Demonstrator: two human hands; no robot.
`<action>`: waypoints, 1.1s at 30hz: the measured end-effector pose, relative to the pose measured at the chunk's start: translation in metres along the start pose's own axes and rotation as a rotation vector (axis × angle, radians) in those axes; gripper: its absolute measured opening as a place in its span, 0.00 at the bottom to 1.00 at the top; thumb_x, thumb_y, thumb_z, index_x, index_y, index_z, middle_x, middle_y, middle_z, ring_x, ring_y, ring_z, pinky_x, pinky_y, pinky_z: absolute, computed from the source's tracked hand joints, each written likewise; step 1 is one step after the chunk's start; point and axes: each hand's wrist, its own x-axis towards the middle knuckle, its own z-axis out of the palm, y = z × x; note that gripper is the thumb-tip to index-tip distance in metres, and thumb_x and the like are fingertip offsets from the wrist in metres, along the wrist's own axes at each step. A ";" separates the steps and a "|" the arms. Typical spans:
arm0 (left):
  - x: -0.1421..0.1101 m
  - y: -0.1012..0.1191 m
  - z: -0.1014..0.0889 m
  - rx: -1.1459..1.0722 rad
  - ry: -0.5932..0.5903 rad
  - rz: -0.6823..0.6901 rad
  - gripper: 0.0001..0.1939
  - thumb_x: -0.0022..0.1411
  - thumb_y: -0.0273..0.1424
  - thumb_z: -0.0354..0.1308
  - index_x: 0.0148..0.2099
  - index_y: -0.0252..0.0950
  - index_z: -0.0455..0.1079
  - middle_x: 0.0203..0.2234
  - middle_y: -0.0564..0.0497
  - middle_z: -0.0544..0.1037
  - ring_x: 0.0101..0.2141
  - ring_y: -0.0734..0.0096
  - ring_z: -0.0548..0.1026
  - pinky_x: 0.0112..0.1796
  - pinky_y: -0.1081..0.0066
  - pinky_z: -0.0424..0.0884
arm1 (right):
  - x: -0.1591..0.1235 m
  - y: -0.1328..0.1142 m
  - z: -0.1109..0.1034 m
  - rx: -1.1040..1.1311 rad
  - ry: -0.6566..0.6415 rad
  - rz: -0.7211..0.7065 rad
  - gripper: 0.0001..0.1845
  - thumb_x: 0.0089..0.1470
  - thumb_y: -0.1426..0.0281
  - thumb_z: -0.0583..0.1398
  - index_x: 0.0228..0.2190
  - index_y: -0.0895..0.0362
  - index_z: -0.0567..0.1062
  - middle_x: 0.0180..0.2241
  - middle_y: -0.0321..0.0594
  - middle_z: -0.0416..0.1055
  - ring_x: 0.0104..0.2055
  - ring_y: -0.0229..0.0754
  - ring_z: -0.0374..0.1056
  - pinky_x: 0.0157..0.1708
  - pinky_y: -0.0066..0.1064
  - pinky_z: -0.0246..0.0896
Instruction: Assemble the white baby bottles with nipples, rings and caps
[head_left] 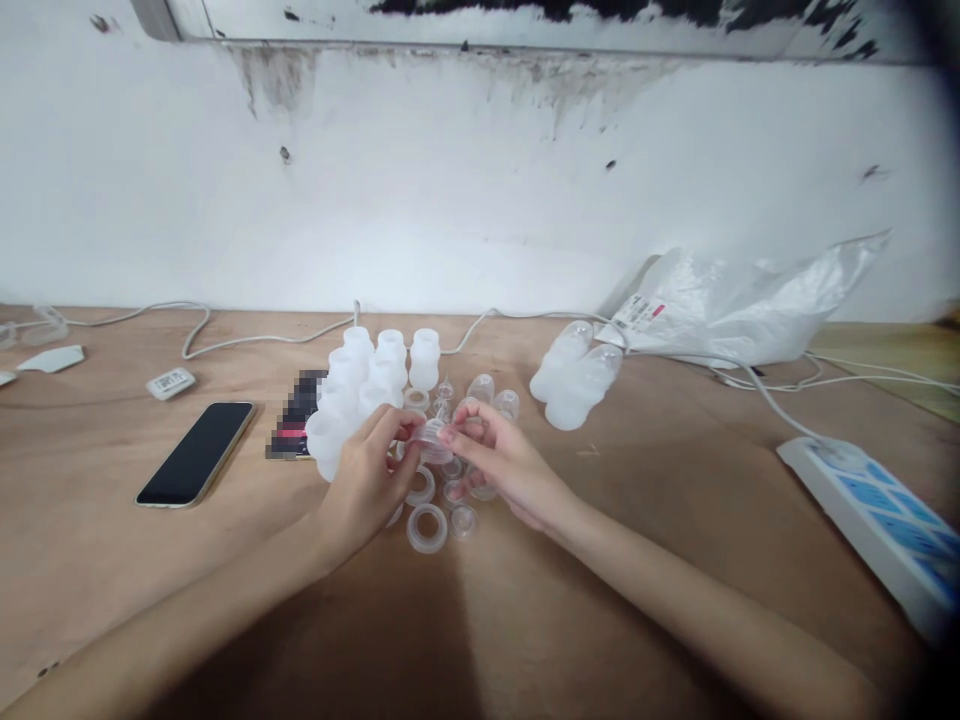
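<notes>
Between my left hand (373, 462) and my right hand (512, 458) is a translucent screw ring (433, 440), pinched by the fingertips of both. Whether a teat sits inside that ring I cannot make out. Below and around my hands lie loose translucent rings (427, 528) and clear silicone teats (463, 520), partly hidden by my fingers. Several frosted white bottles (425, 360) stand open-topped just behind and left of my left hand. Past my right hand are clear domed caps (507, 403).
A few bottles topped with clear domes (566, 385) lie grouped at the right. Behind them rests a clear plastic bag (750, 310). A phone (196, 453) lies at the left, a white power strip (874, 530) at the right. A white cable (255, 340) runs along the wall.
</notes>
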 end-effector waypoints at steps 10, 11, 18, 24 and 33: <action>-0.004 0.026 -0.047 0.375 -0.036 0.174 0.16 0.56 0.30 0.54 0.48 0.40 0.59 0.46 0.49 0.66 0.42 0.68 0.70 0.35 0.70 0.72 | 0.004 0.003 -0.007 0.127 -0.024 0.007 0.24 0.39 0.71 0.65 0.41 0.55 0.67 0.41 0.38 0.62 0.35 0.34 0.65 0.33 0.28 0.66; -0.008 0.021 -0.053 0.392 0.044 0.182 0.15 0.56 0.31 0.54 0.47 0.40 0.60 0.45 0.49 0.67 0.40 0.68 0.70 0.35 0.70 0.72 | 0.004 0.003 -0.007 0.109 -0.019 -0.001 0.24 0.39 0.71 0.65 0.41 0.55 0.68 0.40 0.37 0.63 0.35 0.34 0.65 0.33 0.27 0.66; -0.028 -0.050 -0.062 0.627 0.357 0.079 0.30 0.48 0.43 0.60 0.49 0.31 0.57 0.40 0.41 0.67 0.42 0.54 0.66 0.39 0.58 0.67 | 0.005 0.005 -0.005 -0.095 0.038 -0.060 0.18 0.39 0.67 0.65 0.35 0.54 0.67 0.37 0.36 0.66 0.32 0.35 0.65 0.32 0.28 0.63; -0.032 -0.071 -0.049 0.738 0.296 0.081 0.26 0.48 0.46 0.58 0.42 0.32 0.61 0.38 0.41 0.68 0.39 0.54 0.67 0.39 0.57 0.66 | 0.007 0.011 -0.005 -0.185 0.047 -0.136 0.20 0.37 0.65 0.65 0.33 0.54 0.65 0.39 0.38 0.65 0.40 0.40 0.64 0.35 0.31 0.63; -0.034 -0.073 -0.052 0.577 0.229 -0.026 0.18 0.50 0.41 0.57 0.39 0.36 0.59 0.36 0.45 0.69 0.38 0.58 0.70 0.38 0.59 0.66 | 0.006 0.012 -0.005 -0.247 0.031 -0.122 0.20 0.39 0.65 0.65 0.35 0.54 0.65 0.40 0.39 0.65 0.44 0.41 0.63 0.41 0.35 0.61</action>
